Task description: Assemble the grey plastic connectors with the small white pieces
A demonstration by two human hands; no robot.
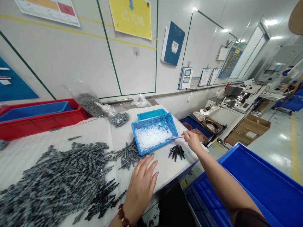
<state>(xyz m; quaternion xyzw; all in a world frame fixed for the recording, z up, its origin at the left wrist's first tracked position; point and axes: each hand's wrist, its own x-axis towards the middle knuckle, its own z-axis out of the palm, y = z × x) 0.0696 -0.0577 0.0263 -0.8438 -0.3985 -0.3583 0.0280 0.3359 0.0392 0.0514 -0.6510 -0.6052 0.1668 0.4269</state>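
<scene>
In the head view my right hand (192, 140) is closed around a pair of slim metal tweezers (177, 137). Their tip reaches over the rim into a blue tray (155, 150), which is tilted and holds many small white plastic pieces (152, 135). My left hand (142, 181) hovers near the table's front edge with its fingers stretched out and nothing in them. Just beyond its fingertips lies a small heap of grey shaft-like parts (127, 156), partly under the tray. A cluster of black parts (177, 152) rests below the tweezers.
A large pile of grey parts (63, 179) covers the table's left side, with black-ended parts (104, 198) at its edge. Behind stand a red bin (47, 123), bagged parts (91, 104) and a teal tray (151, 113). A big blue crate (262, 183) stands at my right.
</scene>
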